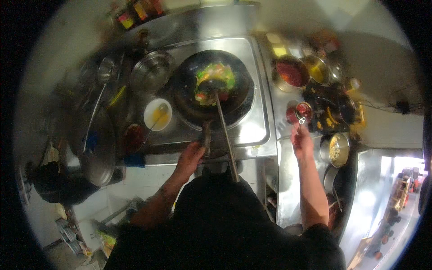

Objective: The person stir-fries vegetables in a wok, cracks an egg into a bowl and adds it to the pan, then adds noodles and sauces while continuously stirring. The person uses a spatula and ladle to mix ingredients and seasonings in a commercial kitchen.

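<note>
Before me a black wok (185, 101) sits on the steel cooktop, with chopped green and red vegetables (219, 72) inside. A ladle (222, 121) rests in the wok, its bowl among the vegetables and its long handle leaning over the rim towards me. My left hand (192, 155) is at the wok's handle (206, 135), fingers closed about its lower end. Off to the right, my right hand (301, 140) is at a small container of red sauce (303, 109), and its fingers hold a small metal utensil (302, 120) over the container.
Left of the wok are a white bowl (152, 114) with yellow liquid and a spoon, a steel pot (152, 72) and a large round lid (98, 165). At right stand a pot of red liquid (292, 71), a yellow-filled pot (317, 71) and a steel pot with pale chopped food (334, 150).
</note>
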{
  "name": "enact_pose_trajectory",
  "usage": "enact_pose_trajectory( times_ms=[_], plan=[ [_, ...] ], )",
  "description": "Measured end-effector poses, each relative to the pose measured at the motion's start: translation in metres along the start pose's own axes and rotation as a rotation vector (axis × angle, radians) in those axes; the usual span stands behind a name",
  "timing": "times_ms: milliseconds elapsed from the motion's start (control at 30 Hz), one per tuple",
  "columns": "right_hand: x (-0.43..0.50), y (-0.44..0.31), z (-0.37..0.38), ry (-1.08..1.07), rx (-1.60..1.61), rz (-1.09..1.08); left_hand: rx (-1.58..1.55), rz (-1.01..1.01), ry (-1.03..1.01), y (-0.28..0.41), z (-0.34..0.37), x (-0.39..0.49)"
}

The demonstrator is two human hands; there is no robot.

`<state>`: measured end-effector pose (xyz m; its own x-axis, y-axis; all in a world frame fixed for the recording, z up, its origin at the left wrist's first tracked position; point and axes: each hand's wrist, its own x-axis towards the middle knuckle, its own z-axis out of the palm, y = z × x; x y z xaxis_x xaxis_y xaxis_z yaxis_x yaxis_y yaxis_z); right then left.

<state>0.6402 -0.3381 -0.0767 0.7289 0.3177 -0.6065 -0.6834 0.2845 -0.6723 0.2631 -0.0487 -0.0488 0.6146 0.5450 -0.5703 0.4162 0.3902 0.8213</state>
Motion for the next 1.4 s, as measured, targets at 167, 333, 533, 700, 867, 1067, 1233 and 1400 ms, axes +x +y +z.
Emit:
enact_pose_trajectory(
  times_ms=[167, 333, 533, 700, 867, 1067, 1233, 1400],
  plan=[
    [-0.086, 0.066, 0.048, -0.584, -0.644, 0.364, -0.199, -0.227, -0.137, 0.002, 0.011, 0.006],
    [-0.154, 0.116, 0.119, -0.569, -1.410, -0.195, -0.174, -0.214, -0.236, 0.001, 0.003, 0.013],
    [-0.178, 0.106, 0.151, -0.273, -1.376, -0.402, -0.216, -0.191, -0.373, -0.018, -0.031, 0.014],
    [-0.172, 0.115, 0.179, -0.107, -1.043, -0.022, -0.194, -0.164, -0.444, -0.034, -0.060, 0.018],
    [-0.209, 0.112, 0.205, -0.205, -0.727, 0.285, -0.167, -0.163, -0.484, -0.041, -0.075, 0.020],
    [-0.244, 0.089, 0.174, -0.237, -1.142, 0.292, -0.174, -0.179, -0.405, -0.040, -0.073, 0.014],
    [-0.204, 0.103, 0.138, -0.322, -1.411, -0.351, -0.175, -0.189, -0.391, -0.040, -0.059, 0.006],
    [-0.192, 0.110, 0.135, -0.100, -1.316, -0.193, -0.183, -0.233, -0.364, -0.041, -0.045, 0.000]
  ],
)
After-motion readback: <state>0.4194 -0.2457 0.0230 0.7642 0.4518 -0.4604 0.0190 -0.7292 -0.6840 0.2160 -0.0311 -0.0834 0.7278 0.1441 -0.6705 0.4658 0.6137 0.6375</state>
